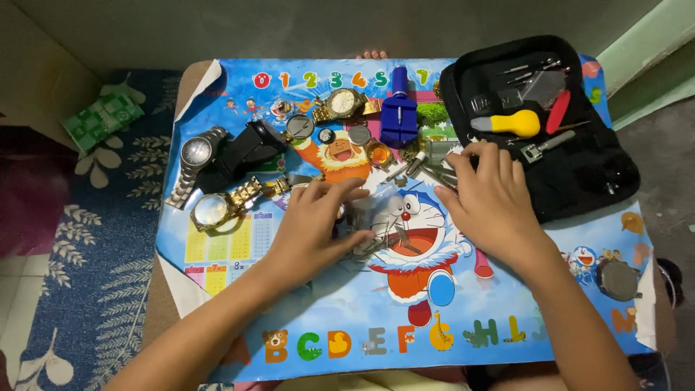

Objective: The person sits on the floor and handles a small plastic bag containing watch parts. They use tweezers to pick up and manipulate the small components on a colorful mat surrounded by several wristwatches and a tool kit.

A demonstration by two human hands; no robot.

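My left hand (pixel 315 221) rests on a colourful cartoon mat (pixel 405 311), fingers curled over a small clear, silvery item near the mat's middle; what it is stays blurred. My right hand (pixel 492 199) lies palm down to the right, fingertips touching several thin metal tools (pixel 427 170) beside the black tool case (pixel 579 174). Whether either hand grips anything is hidden by the fingers.
Left of my hands lie a silver watch (pixel 194 156), a gold-band watch (pixel 217 208) and a black strap piece (pixel 242 150). Further back sit a gold watch (pixel 344 103), small round parts (pixel 360 135) and a blue tool (pixel 399 108). A yellow-handled tool (pixel 510 123) sits in the case. Patterned carpet (pixel 94 239) lies left.
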